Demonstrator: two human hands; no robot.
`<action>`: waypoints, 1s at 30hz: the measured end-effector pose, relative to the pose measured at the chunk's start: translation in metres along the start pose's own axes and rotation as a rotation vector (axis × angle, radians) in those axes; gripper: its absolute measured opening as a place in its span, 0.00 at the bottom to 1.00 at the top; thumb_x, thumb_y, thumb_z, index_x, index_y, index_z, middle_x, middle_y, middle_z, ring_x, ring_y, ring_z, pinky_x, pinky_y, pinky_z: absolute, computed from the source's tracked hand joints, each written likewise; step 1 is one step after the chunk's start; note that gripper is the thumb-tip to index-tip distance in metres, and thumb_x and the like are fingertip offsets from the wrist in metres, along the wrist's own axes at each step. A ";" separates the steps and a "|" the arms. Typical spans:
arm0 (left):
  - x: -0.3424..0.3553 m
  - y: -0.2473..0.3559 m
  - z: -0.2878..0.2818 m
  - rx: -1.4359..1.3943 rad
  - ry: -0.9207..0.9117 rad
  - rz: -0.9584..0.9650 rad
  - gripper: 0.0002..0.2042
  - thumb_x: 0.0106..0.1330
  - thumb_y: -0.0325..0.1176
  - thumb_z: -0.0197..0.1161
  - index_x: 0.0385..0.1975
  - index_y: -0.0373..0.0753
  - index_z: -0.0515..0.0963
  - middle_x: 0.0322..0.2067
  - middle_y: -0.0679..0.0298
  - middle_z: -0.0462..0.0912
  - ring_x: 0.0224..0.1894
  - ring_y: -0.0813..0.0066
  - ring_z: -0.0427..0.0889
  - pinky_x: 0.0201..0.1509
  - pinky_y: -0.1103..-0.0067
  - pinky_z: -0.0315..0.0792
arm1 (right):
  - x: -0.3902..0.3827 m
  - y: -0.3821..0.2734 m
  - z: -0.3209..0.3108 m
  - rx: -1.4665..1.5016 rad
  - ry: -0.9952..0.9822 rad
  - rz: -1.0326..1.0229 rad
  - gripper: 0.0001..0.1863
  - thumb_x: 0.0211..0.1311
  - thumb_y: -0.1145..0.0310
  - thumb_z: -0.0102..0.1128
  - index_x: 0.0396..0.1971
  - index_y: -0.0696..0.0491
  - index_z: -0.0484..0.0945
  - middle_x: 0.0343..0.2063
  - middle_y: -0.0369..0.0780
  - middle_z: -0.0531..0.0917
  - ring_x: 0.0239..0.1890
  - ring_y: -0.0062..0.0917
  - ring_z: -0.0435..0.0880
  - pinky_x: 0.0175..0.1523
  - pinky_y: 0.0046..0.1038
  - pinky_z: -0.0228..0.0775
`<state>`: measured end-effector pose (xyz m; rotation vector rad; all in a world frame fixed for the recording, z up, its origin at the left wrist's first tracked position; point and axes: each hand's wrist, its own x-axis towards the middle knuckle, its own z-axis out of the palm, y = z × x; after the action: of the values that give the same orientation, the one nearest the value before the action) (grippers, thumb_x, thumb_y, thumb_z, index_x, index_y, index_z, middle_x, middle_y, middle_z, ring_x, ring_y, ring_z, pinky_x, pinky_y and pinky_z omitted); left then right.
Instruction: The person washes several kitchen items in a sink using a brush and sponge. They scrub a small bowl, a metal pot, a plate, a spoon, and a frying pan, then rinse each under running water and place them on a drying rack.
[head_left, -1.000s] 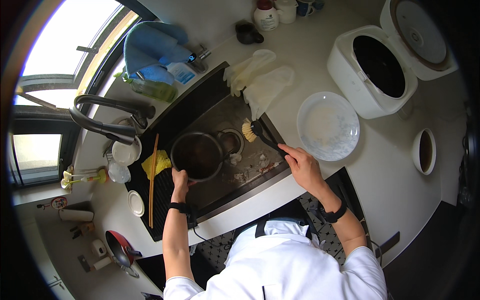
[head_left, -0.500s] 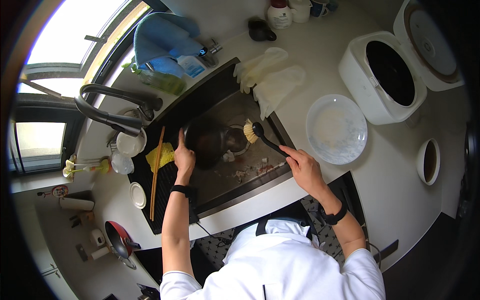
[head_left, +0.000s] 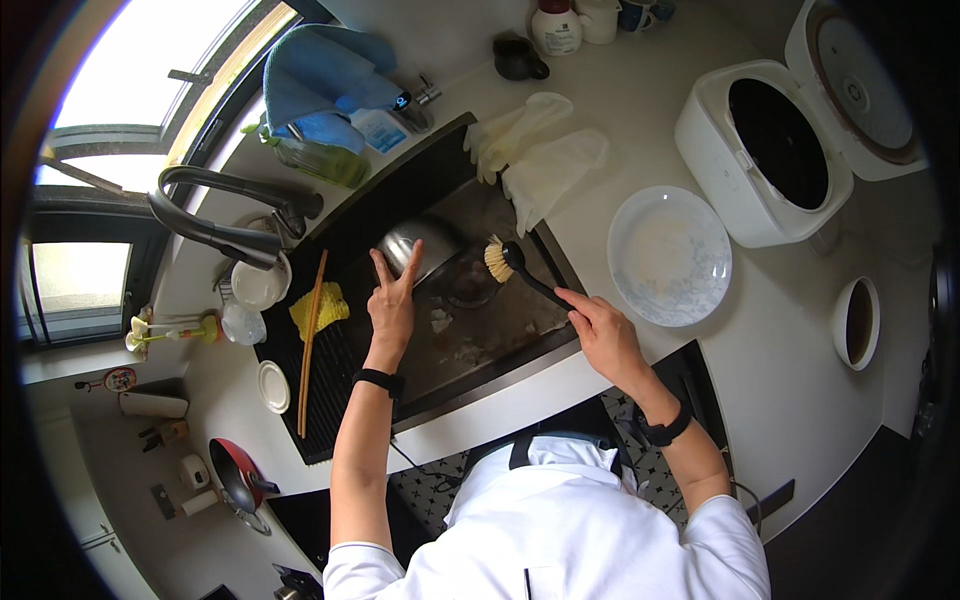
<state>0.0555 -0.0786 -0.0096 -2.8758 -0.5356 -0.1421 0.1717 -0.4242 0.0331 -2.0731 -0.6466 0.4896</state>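
My left hand [head_left: 392,305] grips a round metal pot [head_left: 430,240] in the dark sink [head_left: 480,384]. Two of its fingers lie spread against the silvery outside; the thumb is hidden. Tipped on its side, the pot has its opening turned largely out of view. In my right hand [head_left: 606,338] is the black handle of a dish brush [head_left: 522,268]. Its pale bristles point left over the sink, close to the pot but apart from it. Wet food scraps [head_left: 440,320] lie on the sink bottom.
Chopsticks [head_left: 312,350] and a yellow cloth [head_left: 322,310] rest on the ribbed drainer at left, below a black faucet [head_left: 225,240]. Pale gloves [head_left: 550,165] hang over the sink's far-right edge. A white plate [head_left: 670,257] and an uncovered rice cooker [head_left: 735,190] stand on the right counter.
The pot has turned from showing its dark inside to showing its silvery outside. My left hand has shifted right and spread two fingers on it. The brush has barely moved.
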 end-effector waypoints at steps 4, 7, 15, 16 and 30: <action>-0.003 0.002 -0.005 -0.059 0.081 0.045 0.51 0.56 0.14 0.58 0.76 0.74 0.52 0.68 0.28 0.60 0.23 0.58 0.85 0.26 0.71 0.81 | -0.001 0.000 0.000 0.004 -0.011 -0.015 0.20 0.71 0.73 0.57 0.60 0.48 0.79 0.31 0.45 0.81 0.33 0.40 0.82 0.42 0.37 0.75; -0.007 0.005 -0.005 -0.096 0.088 0.005 0.51 0.55 0.13 0.57 0.76 0.73 0.53 0.68 0.29 0.60 0.24 0.56 0.85 0.28 0.71 0.82 | 0.000 0.003 0.001 -0.011 -0.042 0.005 0.20 0.70 0.73 0.56 0.60 0.46 0.78 0.33 0.46 0.82 0.37 0.43 0.84 0.44 0.41 0.77; -0.025 -0.001 -0.019 -1.123 -0.015 -0.609 0.48 0.54 0.12 0.46 0.78 0.60 0.52 0.67 0.40 0.67 0.45 0.52 0.88 0.48 0.66 0.83 | 0.025 0.000 0.037 0.170 -0.191 -0.026 0.22 0.69 0.75 0.54 0.61 0.49 0.77 0.42 0.52 0.84 0.46 0.49 0.83 0.53 0.42 0.76; -0.028 -0.001 -0.023 -1.196 0.032 -0.575 0.47 0.54 0.13 0.44 0.78 0.57 0.50 0.66 0.42 0.68 0.46 0.53 0.88 0.44 0.67 0.86 | 0.030 -0.005 0.048 0.119 -0.233 -0.055 0.22 0.70 0.76 0.52 0.62 0.49 0.77 0.48 0.52 0.84 0.48 0.45 0.84 0.55 0.39 0.75; -0.070 -0.022 -0.046 -1.447 0.123 -0.481 0.45 0.55 0.13 0.43 0.79 0.51 0.51 0.69 0.51 0.68 0.64 0.58 0.76 0.68 0.71 0.72 | 0.072 -0.071 0.130 -0.995 -0.019 -0.477 0.19 0.50 0.77 0.65 0.46 0.57 0.84 0.33 0.47 0.83 0.33 0.42 0.88 0.30 0.37 0.81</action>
<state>-0.0202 -0.0934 0.0304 -3.8415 -1.6086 -1.2136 0.1371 -0.2643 0.0166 -2.6602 -1.5736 -0.1480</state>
